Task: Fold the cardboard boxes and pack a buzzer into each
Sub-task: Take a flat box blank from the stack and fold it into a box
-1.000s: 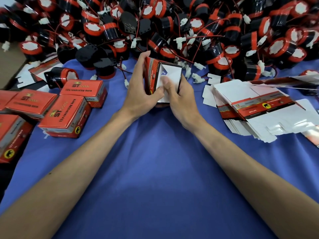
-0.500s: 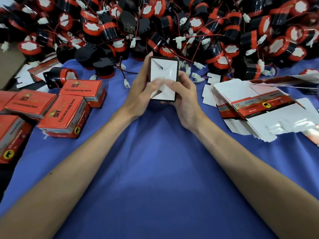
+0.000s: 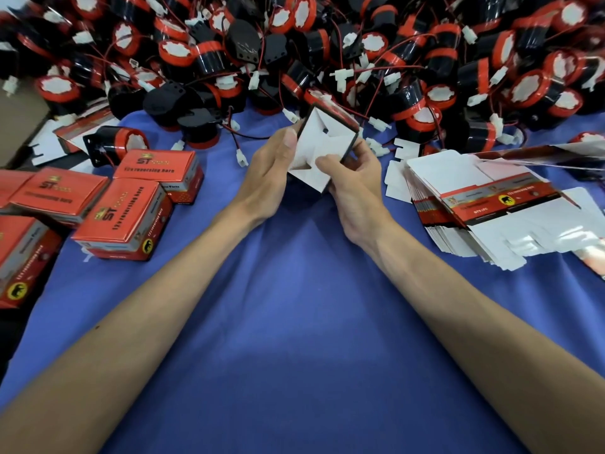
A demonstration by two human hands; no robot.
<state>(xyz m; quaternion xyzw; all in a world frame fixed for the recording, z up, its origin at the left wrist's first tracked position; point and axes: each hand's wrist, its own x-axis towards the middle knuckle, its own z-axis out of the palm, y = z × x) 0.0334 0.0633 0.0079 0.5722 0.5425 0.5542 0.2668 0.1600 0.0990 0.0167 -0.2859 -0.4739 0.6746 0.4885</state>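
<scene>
White cardboard flaps face the camera on the half-folded box, held over the blue cloth: the left hand grips its left side, thumb along the edge, and the right hand curls round its right side, thumb pressed on the flaps. Beyond lies a heap of black-and-red buzzers; closed red boxes sit to the left, a stack of flat blanks to the right.

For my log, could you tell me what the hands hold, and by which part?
One box: left hand at its left edge, right hand at its lower right edge.
</scene>
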